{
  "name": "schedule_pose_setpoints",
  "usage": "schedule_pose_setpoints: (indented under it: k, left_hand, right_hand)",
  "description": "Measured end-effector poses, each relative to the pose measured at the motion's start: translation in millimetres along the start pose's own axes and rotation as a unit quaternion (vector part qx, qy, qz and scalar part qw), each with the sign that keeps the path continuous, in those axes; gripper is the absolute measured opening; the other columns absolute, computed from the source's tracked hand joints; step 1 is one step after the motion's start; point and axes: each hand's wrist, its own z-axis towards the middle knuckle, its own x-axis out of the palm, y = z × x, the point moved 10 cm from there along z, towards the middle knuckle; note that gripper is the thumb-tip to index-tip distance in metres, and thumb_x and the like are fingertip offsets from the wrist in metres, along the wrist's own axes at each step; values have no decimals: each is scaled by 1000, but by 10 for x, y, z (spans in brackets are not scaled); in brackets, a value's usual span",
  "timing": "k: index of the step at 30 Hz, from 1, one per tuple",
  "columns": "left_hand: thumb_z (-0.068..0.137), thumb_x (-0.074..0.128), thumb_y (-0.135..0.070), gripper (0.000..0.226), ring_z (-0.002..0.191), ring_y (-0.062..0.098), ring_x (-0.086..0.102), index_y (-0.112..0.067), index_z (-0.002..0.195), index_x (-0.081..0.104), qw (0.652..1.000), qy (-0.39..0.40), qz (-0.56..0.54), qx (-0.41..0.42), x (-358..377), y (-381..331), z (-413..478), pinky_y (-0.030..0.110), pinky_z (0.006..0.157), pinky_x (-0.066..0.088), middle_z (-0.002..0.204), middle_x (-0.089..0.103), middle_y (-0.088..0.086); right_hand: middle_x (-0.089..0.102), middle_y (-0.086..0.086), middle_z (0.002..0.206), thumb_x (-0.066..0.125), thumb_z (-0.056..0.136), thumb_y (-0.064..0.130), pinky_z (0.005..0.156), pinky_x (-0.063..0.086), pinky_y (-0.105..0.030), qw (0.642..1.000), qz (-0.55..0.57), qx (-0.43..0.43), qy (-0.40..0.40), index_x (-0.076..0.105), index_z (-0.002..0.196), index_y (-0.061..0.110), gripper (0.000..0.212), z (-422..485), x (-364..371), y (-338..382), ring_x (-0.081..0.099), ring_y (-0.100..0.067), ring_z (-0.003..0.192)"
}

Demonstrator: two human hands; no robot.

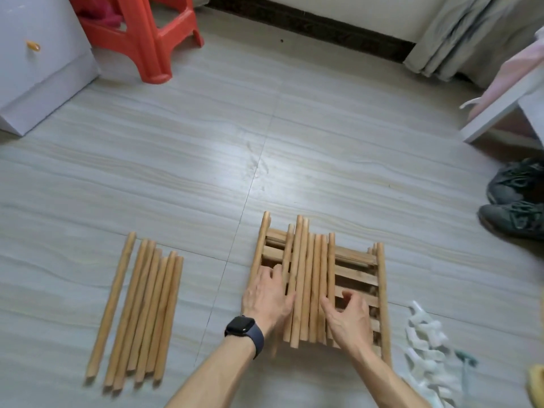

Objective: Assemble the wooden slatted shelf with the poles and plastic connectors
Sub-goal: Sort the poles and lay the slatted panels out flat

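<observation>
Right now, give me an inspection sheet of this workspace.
Surface: grey tiled floor.
Job's things: loose poles lie at left; stacked poles lie across the slatted panels; white plastic connectors heaped at right.
Clutter: shoes at far right.
Grippers: left hand rests on the stacked poles; right hand fingers curl by one pole, grip unclear.
Cables: nothing seen.
Surroundings: red stools, white cabinet, curtain.

Pale grey tiled floor (206,136) with faint wood-grain streaks, thin seams and a soft glare at centre. Far edge: white wall (353,7) above a dark baseboard (309,25). Top left: white cabinet (44,78) with 1 orange knob (33,45), beside red plastic stools (147,36). Top right: grey curtain (471,36) reaching the floor. Right edge: white bench (497,113) and 2 dark shoes (515,201).
</observation>
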Motion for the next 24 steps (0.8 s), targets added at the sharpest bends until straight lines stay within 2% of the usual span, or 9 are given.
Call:
schedule_pose_setpoints:
  k: [4, 7, 11, 13, 17, 21, 24]
  left_hand:
    - [100, 53, -41, 48, 116, 26, 59, -22, 141, 38, 997, 14, -58, -40, 157, -9, 137, 36, 91, 50, 135, 48, 5]
    - [100, 52, -36, 41, 112, 22, 59, -24, 139, 45, 992, -4, -115, -58, 159, 51, 220, 37, 93, 51, 128, 55, 3]
    - [100, 51, -39, 39, 105, 20, 58, -26, 136, 48, 989, -18, -127, -70, 157, 64, 296, 42, 89, 53, 116, 57, -1]
    - [98, 52, -47, 46, 107, 22, 58, -26, 138, 45, 991, -15, -105, -75, 166, 9, 308, 43, 89, 53, 119, 55, 0]
    - [94, 59, -50, 61, 117, 26, 57, -24, 145, 38, 993, -1, -74, -93, 229, -22, 325, 39, 93, 51, 131, 50, 4]
    - [93, 62, -48, 59, 117, 27, 57, -23, 143, 42, 989, 8, -88, -116, 244, 40, 364, 43, 97, 50, 132, 52, 6]
    - [92, 59, -53, 65, 119, 29, 57, -21, 144, 38, 993, 12, -35, -109, 221, -43, 352, 43, 95, 50, 135, 49, 7]
  right_hand:
    - [49, -7, 142, 64, 89, 53, 95, 46, -37, 999, -16, -5, 38, 45, 137, 18, 62, 126, 108, -20, 55, -25, 122]
    - [56, -2, 134, 60, 93, 49, 95, 48, -36, 998, -20, -22, 58, 48, 132, 22, 49, 196, 173, 11, 57, -20, 117]
    - [62, 1, 125, 54, 98, 43, 93, 49, -34, 998, -21, -41, 53, 50, 127, 24, 35, 223, 176, 20, 58, -17, 111]
    - [63, 2, 123, 54, 97, 48, 92, 50, -34, 997, -15, -39, 58, 49, 128, 25, 39, 229, 200, 6, 59, -17, 109]
    - [63, 5, 123, 58, 82, 71, 90, 55, -41, 997, -7, -28, 65, 43, 130, 29, 66, 232, 216, -10, 62, -18, 110]
    - [63, 3, 124, 64, 84, 63, 89, 55, -41, 997, -34, -31, 62, 42, 131, 28, 63, 247, 190, 9, 62, -19, 110]
    - [65, 4, 119, 60, 86, 59, 86, 54, -38, 996, -60, -24, 58, 45, 127, 27, 54, 262, 135, -5, 62, -20, 107]
